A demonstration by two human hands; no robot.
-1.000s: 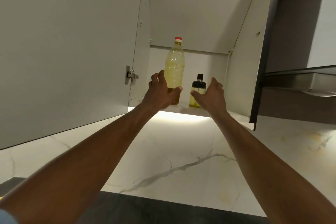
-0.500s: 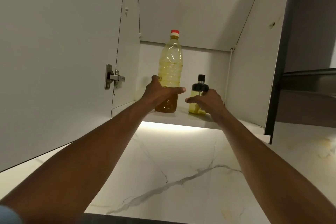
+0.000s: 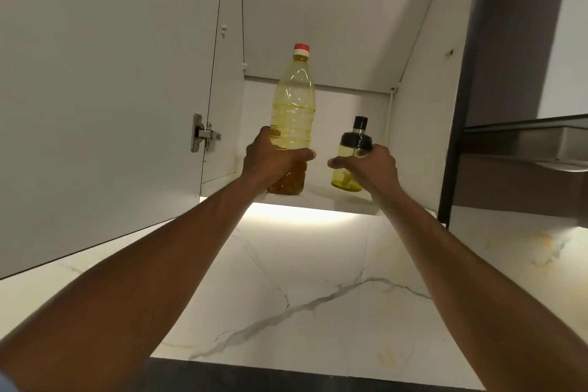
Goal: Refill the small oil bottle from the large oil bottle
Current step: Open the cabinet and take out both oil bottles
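A tall clear plastic large oil bottle (image 3: 294, 105) with a red cap and yellow oil stands upright on the bottom shelf (image 3: 321, 199) of an open wall cabinet. My left hand (image 3: 270, 159) is wrapped around its lower body. To its right stands the small oil bottle (image 3: 345, 175), glass with a black pourer top and a little yellow oil. My right hand (image 3: 370, 166) grips it from the right side, just below the black collar. Both bottles look upright at the shelf's front.
The open white cabinet door (image 3: 105, 89) with its metal hinge (image 3: 203, 134) hangs at my left. A dark range hood (image 3: 525, 143) juts out on the right. Below is a lit white marble backsplash (image 3: 302, 280) and a dark counter edge (image 3: 254, 375).
Both hands have gone from reaching with open fingers to closing around the bottles, left on the large one, right on the small one. The camera has moved closer to the cabinet.
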